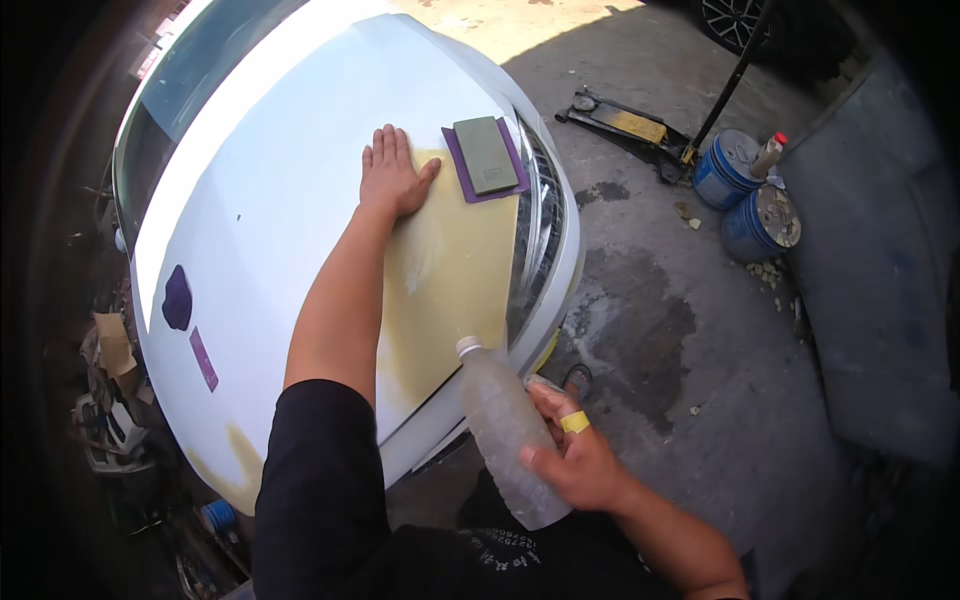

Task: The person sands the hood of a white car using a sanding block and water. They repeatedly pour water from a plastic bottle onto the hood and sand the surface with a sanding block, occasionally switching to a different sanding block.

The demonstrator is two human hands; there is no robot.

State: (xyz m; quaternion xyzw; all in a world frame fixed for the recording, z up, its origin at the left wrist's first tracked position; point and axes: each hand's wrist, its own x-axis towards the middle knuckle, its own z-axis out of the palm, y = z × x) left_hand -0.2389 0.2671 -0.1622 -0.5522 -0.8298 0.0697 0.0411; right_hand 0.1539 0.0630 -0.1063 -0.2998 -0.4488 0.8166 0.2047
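My left hand (pixel 392 182) lies flat on the white car hood (pixel 290 200), fingers stretched, at the upper edge of a yellowish sanded patch (pixel 450 270). In my right hand (pixel 585 465) is a translucent plastic bottle (pixel 500 415) with a white cap, tilted over the front edge of the car. Yellow tape is wrapped round one finger of that hand. A grey-green sanding block (pixel 483 155) rests on purple sandpaper (pixel 466 190), just right of my left hand. Farther left on the hood lie a dark purple piece (pixel 177 297) and a purple strip (pixel 204 360).
A headlight (pixel 540 220) borders the patch on the right. On the concrete floor stand a floor jack (pixel 630 125) and two blue buckets (pixel 728 170), one with a red-capped bottle on it. A large grey panel (pixel 880 270) leans at far right. Clutter, including cardboard (pixel 115 345), lies at left.
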